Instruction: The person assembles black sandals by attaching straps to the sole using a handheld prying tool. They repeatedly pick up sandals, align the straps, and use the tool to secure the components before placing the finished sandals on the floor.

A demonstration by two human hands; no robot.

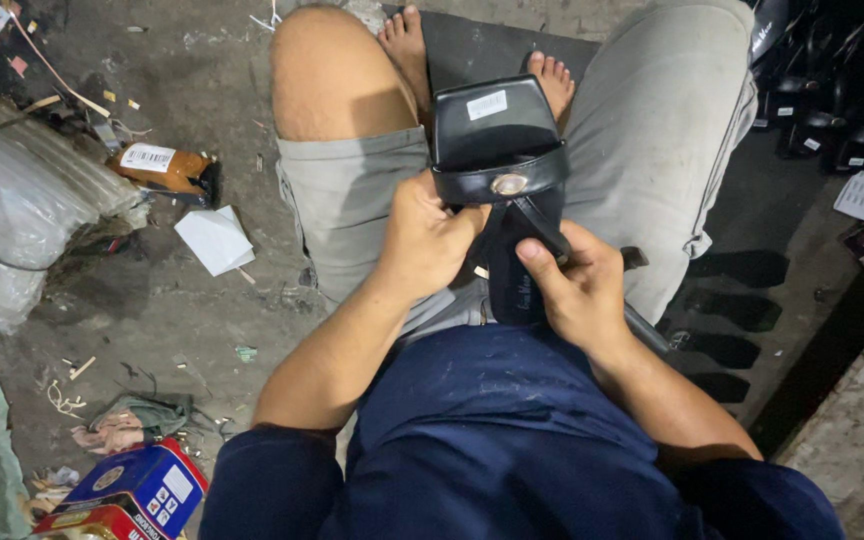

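Black glossy leather sandal (500, 150) lay lengthwise on lap, toe away from body. Left hand (422, 245) pinched its strap; right hand (572, 285) clamped the heel end.

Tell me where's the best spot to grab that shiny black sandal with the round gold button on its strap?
Probably by the narrow heel end of the shiny black sandal, coming from the two long sides, where the left hand and right hand already hold it. That end points toward the person, and its slim sole fits between fingers. The wide toe end with the white sticker looks harder to wrap.
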